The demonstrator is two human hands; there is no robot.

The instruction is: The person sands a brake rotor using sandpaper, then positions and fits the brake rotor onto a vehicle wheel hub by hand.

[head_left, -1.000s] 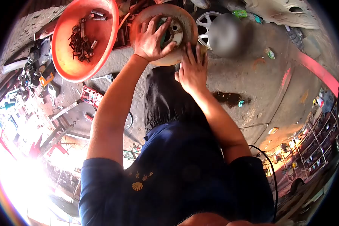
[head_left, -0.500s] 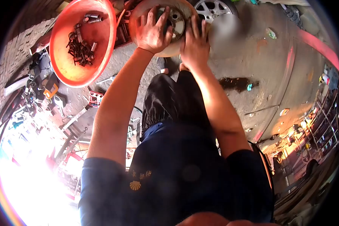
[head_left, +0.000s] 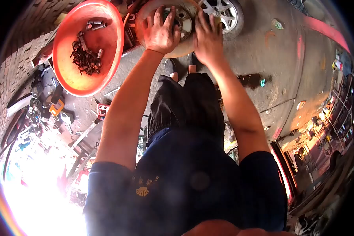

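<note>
On the far side, left hand and right hand, fingers apart, on rusty disc; smudgy skin could slip imo.

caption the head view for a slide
Left hand and right hand on a round metal part, between red basin and spoked wheel

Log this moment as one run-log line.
left hand: spread on rusty disc | right hand: fingers spread at disc's right edge | left side: orange-red basin holding dark bolts | right side: spoked wheel
</note>
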